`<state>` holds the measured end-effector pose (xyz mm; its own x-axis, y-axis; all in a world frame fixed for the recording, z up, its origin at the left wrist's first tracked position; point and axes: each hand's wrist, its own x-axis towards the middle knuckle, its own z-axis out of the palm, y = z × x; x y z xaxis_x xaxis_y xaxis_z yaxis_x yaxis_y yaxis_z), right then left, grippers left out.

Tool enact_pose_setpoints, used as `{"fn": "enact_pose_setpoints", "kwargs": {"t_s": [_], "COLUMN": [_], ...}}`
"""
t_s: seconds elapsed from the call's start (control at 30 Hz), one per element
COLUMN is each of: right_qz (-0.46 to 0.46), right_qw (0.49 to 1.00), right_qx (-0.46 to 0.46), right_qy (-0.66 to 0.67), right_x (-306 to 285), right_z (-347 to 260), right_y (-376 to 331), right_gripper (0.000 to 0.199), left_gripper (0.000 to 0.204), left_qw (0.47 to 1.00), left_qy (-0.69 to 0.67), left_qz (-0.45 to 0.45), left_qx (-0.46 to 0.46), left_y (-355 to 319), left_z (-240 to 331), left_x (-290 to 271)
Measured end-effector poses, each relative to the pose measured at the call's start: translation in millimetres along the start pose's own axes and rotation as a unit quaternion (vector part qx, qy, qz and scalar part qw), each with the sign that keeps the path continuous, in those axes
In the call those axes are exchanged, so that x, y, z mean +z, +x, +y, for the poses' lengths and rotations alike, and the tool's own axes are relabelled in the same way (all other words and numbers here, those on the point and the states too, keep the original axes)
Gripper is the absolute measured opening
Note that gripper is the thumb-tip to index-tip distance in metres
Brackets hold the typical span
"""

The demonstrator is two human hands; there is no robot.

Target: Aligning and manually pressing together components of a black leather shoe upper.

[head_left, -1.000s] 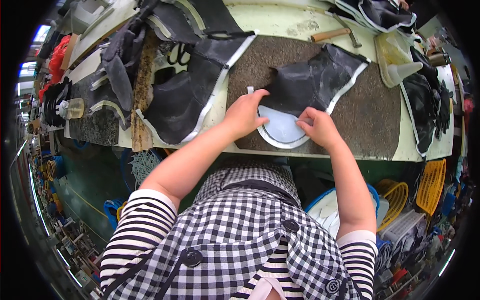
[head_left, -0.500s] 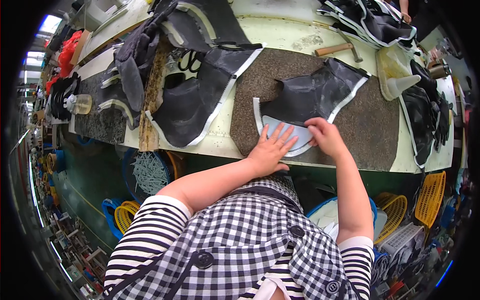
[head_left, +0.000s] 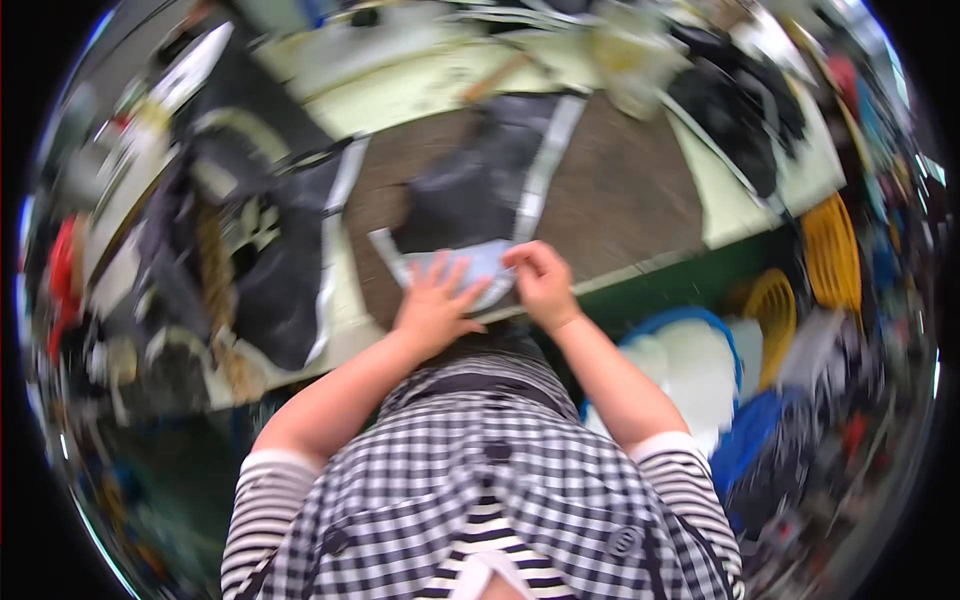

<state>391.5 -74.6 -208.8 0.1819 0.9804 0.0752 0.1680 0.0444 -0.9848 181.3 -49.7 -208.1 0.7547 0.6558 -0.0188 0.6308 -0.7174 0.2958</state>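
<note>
A black boot upper (head_left: 462, 195) with a white-edged side lies on the brown mat (head_left: 622, 195) in front of me. On its near, curved end rests a pale grey-blue curved sheet (head_left: 485, 262). My left hand (head_left: 436, 305) lies flat across that sheet, fingers spread. At the sheet's right edge, my right hand (head_left: 543, 287) is closed, thumb and fingers pinching the rim where it meets the upper's white edge. Motion blur hides the exact fingertip contact.
To the left lies another black upper (head_left: 290, 260) with a white edge. A hammer's wooden handle (head_left: 495, 77) and a cloudy yellowish container (head_left: 632, 60) sit beyond the mat. More black pieces (head_left: 735, 110) lie at right. Below the table edge stand a blue-rimmed tub (head_left: 680, 370) and yellow baskets (head_left: 832, 255).
The whole view has swung, so the table looks tilted and blurred, with mat and upper shifted left. Both hands stay at the pale sheet, left flat, right pinched at its edge.
</note>
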Motion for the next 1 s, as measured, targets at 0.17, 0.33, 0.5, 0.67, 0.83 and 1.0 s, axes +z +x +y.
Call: {"fn": "enact_pose_setpoints", "kwargs": {"t_s": [0.17, 0.33, 0.5, 0.67, 0.83, 1.0], "right_qz": [0.082, 0.378, 0.441, 0.288, 0.105, -0.072], "right_qw": [0.993, 0.878, 0.752, 0.814, 0.763, 0.807], "right_qx": [0.06, 0.281, 0.46, 0.378, 0.222, 0.282], "right_qy": [-0.068, -0.086, -0.169, -0.335, -0.598, -0.514], "right_x": [-47, -114, -179, -161, -179, -236], "right_z": [10, 95, 190, 175, 151, 138], "right_y": [-142, -270, -345, -302, -241, -217], "right_gripper": [0.014, 0.014, 0.017, 0.055, 0.066, 0.056], "left_gripper": [0.064, 0.055, 0.017, 0.014, 0.044, 0.04], "left_qw": [0.996, 0.987, 0.991, 0.964, 0.971, 0.997], "left_qy": [0.04, 0.112, 0.095, 0.264, 0.22, 0.035], "left_qz": [0.012, -0.081, -0.048, 0.0, 0.055, 0.067], "left_qx": [0.073, 0.08, 0.082, -0.004, -0.075, 0.031], "left_y": [-17, 6, 23, -13, -22, 11], "left_z": [-15, -11, -32, -119, -123, -34], "left_x": [-10, -26, -78, -126, -136, -102]}}
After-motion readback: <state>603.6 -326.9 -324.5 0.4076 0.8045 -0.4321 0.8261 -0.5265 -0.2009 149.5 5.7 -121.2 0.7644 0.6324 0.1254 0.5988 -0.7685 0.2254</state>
